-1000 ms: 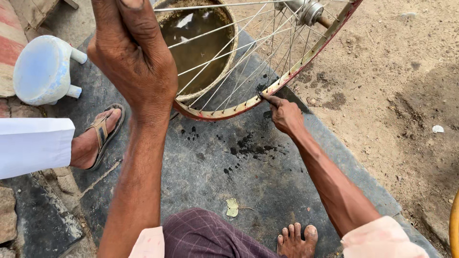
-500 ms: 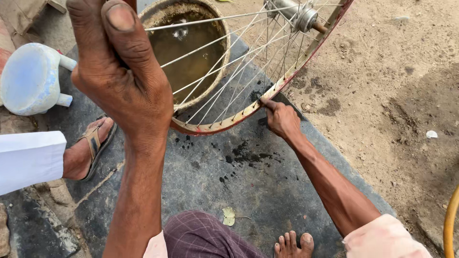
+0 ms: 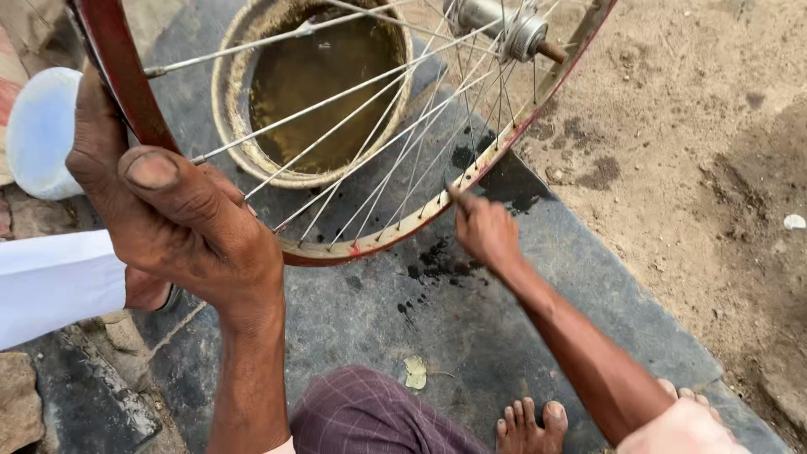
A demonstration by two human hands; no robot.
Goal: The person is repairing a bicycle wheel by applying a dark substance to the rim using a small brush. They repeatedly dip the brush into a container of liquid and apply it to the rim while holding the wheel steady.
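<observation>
The bare wheel rim [image 3: 420,220], red-painted and fitted with spokes and a hub [image 3: 503,25], occupies the upper half of the frame, held tilted above a round basin [image 3: 231,126] of murky water. No tyre or tube is on it.

The left hand [image 3: 168,210], at the left of the frame, grips the rim's near-left edge; its fingers are wrapped and clamped on the red metal, thumb laid over the top. The right hand [image 3: 486,231], at centre, has its fingers pinched together against the rim's lower edge, where the spokes meet it. Whether a small tool sits between those fingers cannot be told.

Judged from this, work on the rim is under way, with attention at one point on the lower edge; most of the circumference lies away from the working hand. How much has already been dealt with cannot be told.

Dark wet spots mark the grey slab [image 3: 471,336] below. A white container [image 3: 42,130] stands at far left, beside another person's white sleeve [image 3: 50,282].
</observation>
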